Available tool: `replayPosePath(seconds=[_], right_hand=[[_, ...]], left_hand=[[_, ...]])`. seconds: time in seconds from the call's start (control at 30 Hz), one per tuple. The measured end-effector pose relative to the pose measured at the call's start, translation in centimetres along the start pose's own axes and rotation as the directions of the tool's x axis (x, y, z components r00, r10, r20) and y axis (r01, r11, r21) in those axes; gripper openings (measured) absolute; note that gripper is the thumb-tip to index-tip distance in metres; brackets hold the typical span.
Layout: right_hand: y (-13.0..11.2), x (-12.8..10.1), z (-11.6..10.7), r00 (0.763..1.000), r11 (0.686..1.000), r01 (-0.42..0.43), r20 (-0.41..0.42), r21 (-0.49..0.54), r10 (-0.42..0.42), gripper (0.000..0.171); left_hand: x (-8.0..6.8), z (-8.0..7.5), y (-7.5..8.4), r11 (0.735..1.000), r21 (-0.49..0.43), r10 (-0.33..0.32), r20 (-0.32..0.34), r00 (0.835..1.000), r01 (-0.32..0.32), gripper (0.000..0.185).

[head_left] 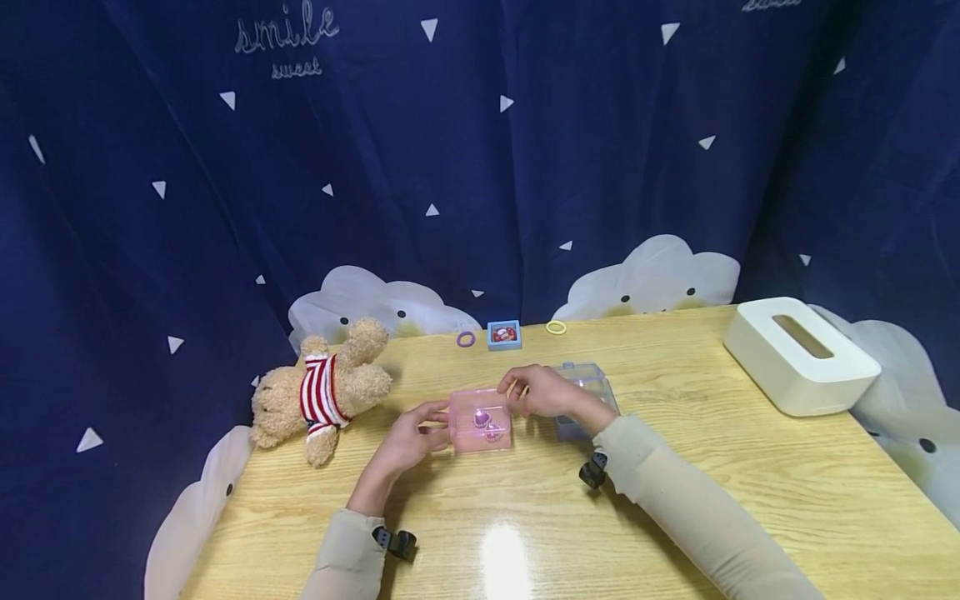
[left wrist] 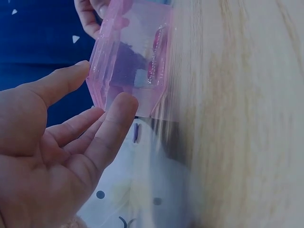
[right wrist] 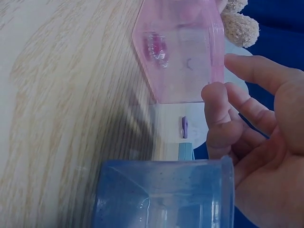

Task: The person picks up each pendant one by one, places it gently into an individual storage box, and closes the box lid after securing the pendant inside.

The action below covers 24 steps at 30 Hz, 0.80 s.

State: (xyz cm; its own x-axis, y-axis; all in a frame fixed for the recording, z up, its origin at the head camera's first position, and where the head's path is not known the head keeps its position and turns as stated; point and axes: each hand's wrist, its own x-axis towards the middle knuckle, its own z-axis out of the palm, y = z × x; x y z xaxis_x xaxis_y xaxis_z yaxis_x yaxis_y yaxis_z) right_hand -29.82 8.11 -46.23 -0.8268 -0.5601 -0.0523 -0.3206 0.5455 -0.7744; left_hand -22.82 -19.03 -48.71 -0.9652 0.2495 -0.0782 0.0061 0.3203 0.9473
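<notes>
A pink see-through box (head_left: pixel 481 421) lies on the wooden table (head_left: pixel 675 467) with small purple and pink items inside. My left hand (head_left: pixel 431 422) holds its left end; in the left wrist view the thumb and index finger of the left hand (left wrist: pixel 102 88) span the end of the pink box (left wrist: pixel 133 57). My right hand (head_left: pixel 517 387) pinches the box's far right edge. In the right wrist view the right hand (right wrist: pixel 223 78) has curled fingers at the edge of the pink box (right wrist: pixel 180 52).
A blue see-through box (head_left: pixel 592 385) stands just behind my right wrist, also near the lens as the blue box (right wrist: pixel 161 194). A teddy bear (head_left: pixel 322 392) lies at the left. A white tissue box (head_left: pixel 798 354) sits at the right. A purple ring (head_left: pixel 466 338), small blue case (head_left: pixel 503 334) and yellow ring (head_left: pixel 556 327) lie by the curtain.
</notes>
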Motion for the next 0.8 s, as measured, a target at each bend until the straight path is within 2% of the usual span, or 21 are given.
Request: replayPosePath(seconds=[0.27,0.53,0.8], right_hand=[[0.2,-0.2,-0.2,0.999,0.999,0.041,0.010,-0.019,-0.041,0.031],[0.4,-0.9,-2.0,0.998,0.999,0.036,-0.045,0.008,-0.036,0.030],[0.9,-1.8,-4.1,0.997,0.999,-0.007,-0.081,0.045,0.011,0.026]], left_hand=[[-0.1,-0.1,-0.1,1.000,-0.001,0.019,-0.012,1.000,-0.019,0.056],[0.1,-0.2,0.5,1.000,0.000,0.030,-0.108,0.994,-0.030,0.049],[0.2,0.0,1.7,0.994,0.089,0.081,-0.169,0.982,-0.067,0.045]])
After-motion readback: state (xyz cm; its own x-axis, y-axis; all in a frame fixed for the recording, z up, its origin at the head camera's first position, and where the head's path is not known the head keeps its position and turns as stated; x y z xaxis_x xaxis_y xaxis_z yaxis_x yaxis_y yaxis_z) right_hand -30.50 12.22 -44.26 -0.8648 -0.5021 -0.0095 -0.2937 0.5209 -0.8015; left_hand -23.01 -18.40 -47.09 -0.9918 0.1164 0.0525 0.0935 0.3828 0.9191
